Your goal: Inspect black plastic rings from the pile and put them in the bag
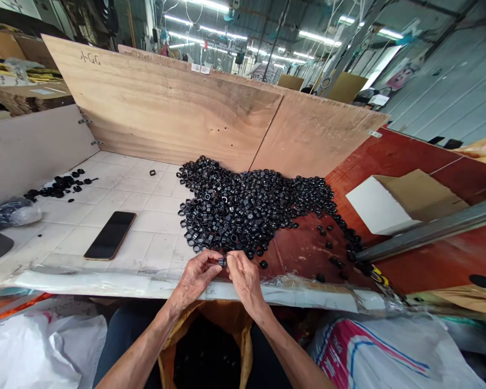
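Note:
A big heap of small black plastic rings (247, 202) lies on the bench against the plywood back wall. My left hand (196, 275) and my right hand (245, 275) meet at the near edge of the heap. Both pinch one small black ring (222, 262) between their fingertips. Below my hands, between my forearms, hangs an open yellow-brown bag (204, 346) with dark contents.
A black phone (110, 235) lies flat on the white tiled part of the bench. A smaller scatter of black parts (59, 185) and a clear plastic bag (12, 212) lie far left. A cardboard box (405, 200) stands right, beside a metal rail (429, 229). White sacks (40, 346) flank my lap.

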